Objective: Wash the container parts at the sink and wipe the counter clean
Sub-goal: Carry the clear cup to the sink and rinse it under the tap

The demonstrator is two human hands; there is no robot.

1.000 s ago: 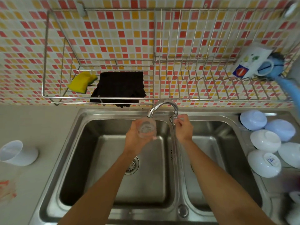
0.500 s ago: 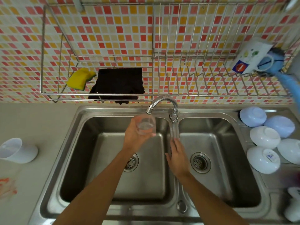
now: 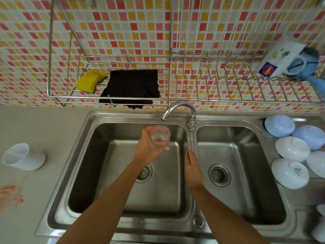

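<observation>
Two container parts show, and both look like light, thin plastic. Far left, a translucent white cup (image 3: pixel 23 157) lies tipped on its side on the table (image 3: pixel 52 131), mouth toward the left edge, well apart from the sink. Just below it an orange smear (image 3: pixel 10 194) stains the table, work for the wiping step. The cup should weigh little and roll easily; a wrap around its wall near the base seems the safest hold.

Above, on the wire rack (image 3: pixel 112 98), a yellow sponge (image 3: pixel 90 81) sits just beside a dark cloth (image 3: pixel 131 87) that hangs over the rack's front rail.

Over the left basin (image 3: pixel 98 182), the left hand (image 3: pixel 149 147) holds a small clear cup (image 3: pixel 160 137) under the faucet spout (image 3: pixel 175 108), fingers (image 3: pixel 166 148) and thumb curled round its wall. Whether water runs, I cannot tell. Wet, this cup will likely be slippery and slightly flexible, so a firm grasp at mid-wall suits it better than a pinch at the rim.

The right hand (image 3: pixel 192 168) rests along the divider between the basins, its fingers straight, together and holding nothing.

Far right, overturned bowls (image 3: pixel 292 148) crowd the drainboard.
</observation>
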